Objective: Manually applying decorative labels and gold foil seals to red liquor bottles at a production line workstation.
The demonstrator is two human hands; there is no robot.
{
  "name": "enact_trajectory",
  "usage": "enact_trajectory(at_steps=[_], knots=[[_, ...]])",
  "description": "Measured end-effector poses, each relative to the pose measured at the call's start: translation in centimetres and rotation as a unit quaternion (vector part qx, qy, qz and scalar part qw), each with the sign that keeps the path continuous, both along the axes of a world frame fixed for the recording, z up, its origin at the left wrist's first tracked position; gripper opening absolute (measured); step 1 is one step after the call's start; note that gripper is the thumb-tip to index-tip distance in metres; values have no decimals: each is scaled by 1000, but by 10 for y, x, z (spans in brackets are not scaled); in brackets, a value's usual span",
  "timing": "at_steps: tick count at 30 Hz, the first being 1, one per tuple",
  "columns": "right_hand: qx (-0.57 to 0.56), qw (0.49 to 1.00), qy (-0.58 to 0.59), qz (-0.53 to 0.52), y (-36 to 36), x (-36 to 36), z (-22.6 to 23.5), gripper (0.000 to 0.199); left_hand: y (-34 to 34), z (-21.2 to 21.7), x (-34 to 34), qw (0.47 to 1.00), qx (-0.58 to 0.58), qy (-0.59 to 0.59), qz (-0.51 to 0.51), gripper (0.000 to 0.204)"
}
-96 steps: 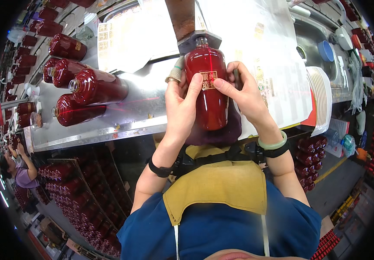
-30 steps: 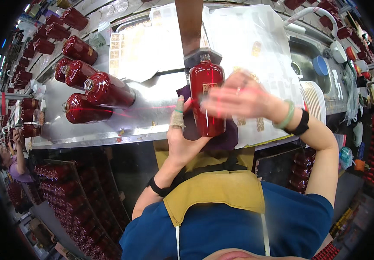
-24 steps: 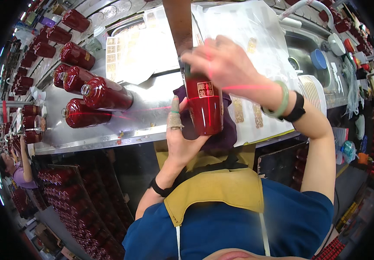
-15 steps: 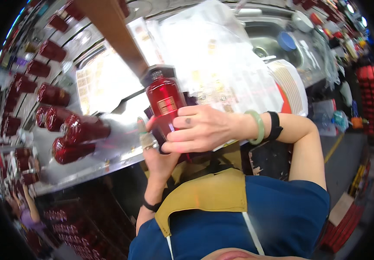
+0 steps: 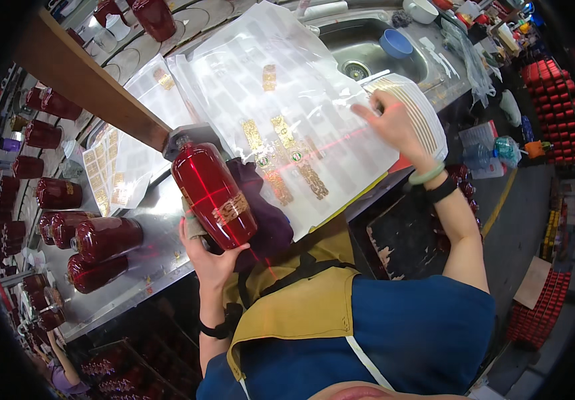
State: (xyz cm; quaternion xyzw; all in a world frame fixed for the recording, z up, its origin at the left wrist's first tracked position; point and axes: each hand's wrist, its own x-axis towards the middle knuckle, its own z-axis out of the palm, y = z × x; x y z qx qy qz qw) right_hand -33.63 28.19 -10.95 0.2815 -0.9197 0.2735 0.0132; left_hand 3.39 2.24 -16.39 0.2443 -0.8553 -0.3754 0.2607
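Note:
A glossy dark red glass bottle [image 5: 207,180] with a gold patterned decal [image 5: 231,210] on its side lies tilted, its neck at a dark holder [image 5: 191,137] on the end of a wooden bar [image 5: 94,73]. My left hand [image 5: 209,257] grips its base, thumb under the bottom and fingers along the left side. Thin red light lines cross the bottle. My right hand [image 5: 394,123] is off the bottle, over the right edge of a white sheet [image 5: 334,120], thumb and a finger apart, with nothing visible in it. Several gold decals [image 5: 277,187] lie on the sheet.
More red bottles [image 5: 107,240] lie on the metal table at left. A gold decal sheet [image 5: 111,173] is beyond them. A purple cloth [image 5: 267,213] sits beside the held bottle. At the back right are a sink [image 5: 367,50], a blue bowl [image 5: 396,43] and a striped stack [image 5: 417,110].
My right hand has left the bottle and moved right, over the sheet's edge. The bottle has turned, its decal now lower, while my left hand still holds it. The view has shifted.

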Motion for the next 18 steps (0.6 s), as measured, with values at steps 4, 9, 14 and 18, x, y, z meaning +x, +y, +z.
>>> enact_trajectory(at_steps=[4, 9, 14, 18], knots=[[130, 983, -11, -128, 58, -126, 1, 55, 17, 35, -17, 999, -22, -26, 15, 114], [139, 983, 6, -122, 109, -202, -51, 64, 29, 40, -28, 998, -40, 42, 40, 118], [171, 957, -180, -153, 118, -224, -51, 59, 28, 41, -25, 997, -45, 38, 42, 116], [146, 967, -59, -200, 123, -228, -81, 45, 30, 44, -23, 997, -25, 57, 37, 112]])
